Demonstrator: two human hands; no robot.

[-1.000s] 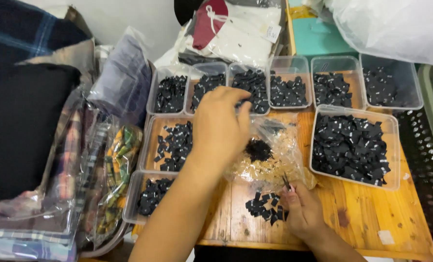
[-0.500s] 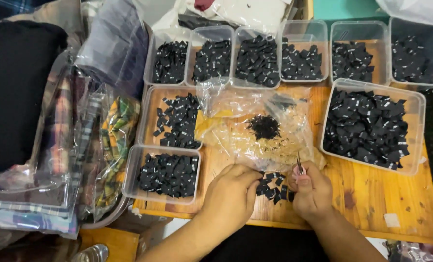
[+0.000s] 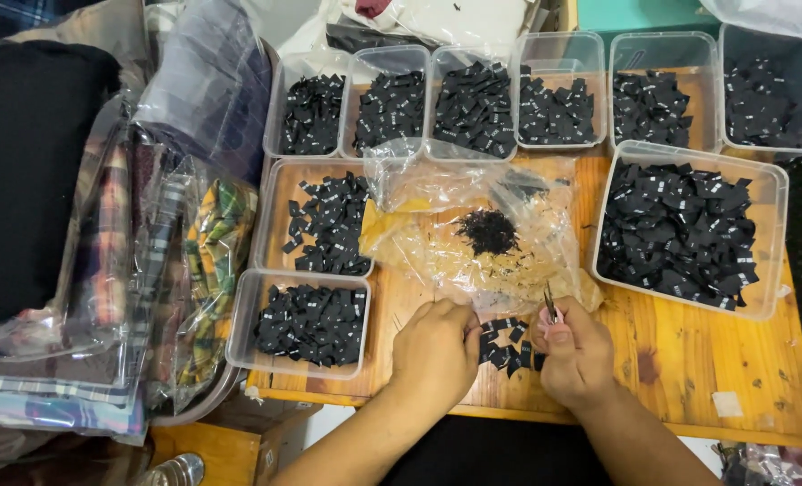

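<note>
A small heap of black fabric labels (image 3: 506, 343) lies on the wooden table (image 3: 716, 360) near its front edge. My left hand (image 3: 435, 351) rests fingers-down at the heap's left side, touching the labels. To the right of the heap, my right hand (image 3: 573, 353) grips small metal snips (image 3: 550, 306), blades pointing up. Just beyond both hands lies a crumpled clear plastic bag (image 3: 473, 225) with a dark clump of thread scraps (image 3: 488, 231) on it.
Several clear plastic tubs of black labels line the back (image 3: 558, 94), with a large tub (image 3: 684, 229) at the right and two (image 3: 304, 319) at the left. Bagged plaid fabrics (image 3: 149, 270) are piled off the table's left side.
My left hand has come back from the tubs at the rear down to the label heap at the front edge. The right hand stays by the heap with the snips.
</note>
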